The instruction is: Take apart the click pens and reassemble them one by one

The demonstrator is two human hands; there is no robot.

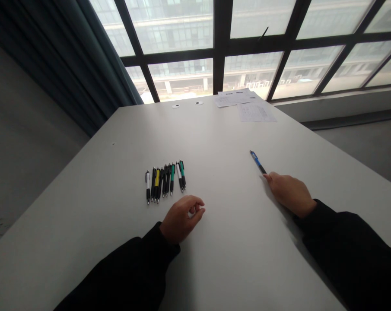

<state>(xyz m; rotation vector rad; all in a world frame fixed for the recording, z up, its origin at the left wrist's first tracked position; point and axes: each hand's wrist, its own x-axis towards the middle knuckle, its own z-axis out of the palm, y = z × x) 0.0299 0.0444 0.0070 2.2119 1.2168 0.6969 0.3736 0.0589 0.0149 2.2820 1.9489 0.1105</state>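
Taking the dial from mid-table, the white table (214, 138) is filling the foreground, with the window (218, 52) glowing at twelve and the dark curtain (68, 52) hanging at ten. Printed papers (258, 113) are lying at one, by the far edge. Now the hands! The right hand (290, 194) is working at three, its thumb and fingers clamping the dark end of a blue pen (257, 162), which is pointing towards eleven. The left hand (181, 218) is resting near six, holding nothing, fingers curling loosely, thumb sitting just apart from the index fingertip. Just beyond it, towards nine, a row of pens (164, 181) is lying side by side: black, white, green, one yellow. Two white discs (176, 106) are sitting around twelve.
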